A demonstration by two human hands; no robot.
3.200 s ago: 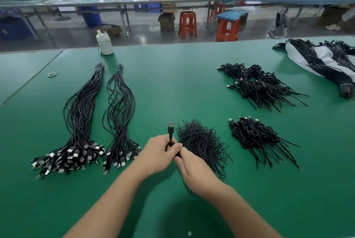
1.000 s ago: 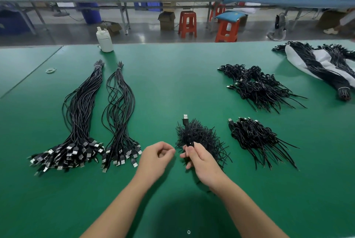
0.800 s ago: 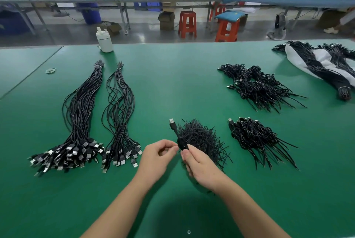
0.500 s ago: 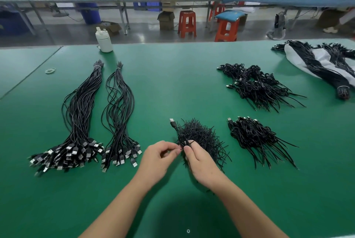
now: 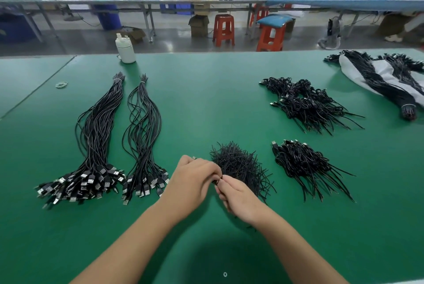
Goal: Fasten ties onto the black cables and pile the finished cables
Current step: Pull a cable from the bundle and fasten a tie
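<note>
Black cable [image 5: 215, 180] pinched btwn left hand [image 5: 192, 182] & right hand [image 5: 238, 199], ties pile [image 5: 238, 164] just behind

Tie heap [image 5: 238, 164] crowding hands, bare green table [image 5: 206, 105] beyond

Black cables [image 5: 96, 137], green table [image 5: 206, 100].

Two long bundles of black cables [image 5: 96, 146] lie side by side at left, plugs nearest. A heap of black ties [image 5: 241, 164] sits mid-bench. Two piles of tied cables [image 5: 302, 164] lie at right, one farther back.
</note>
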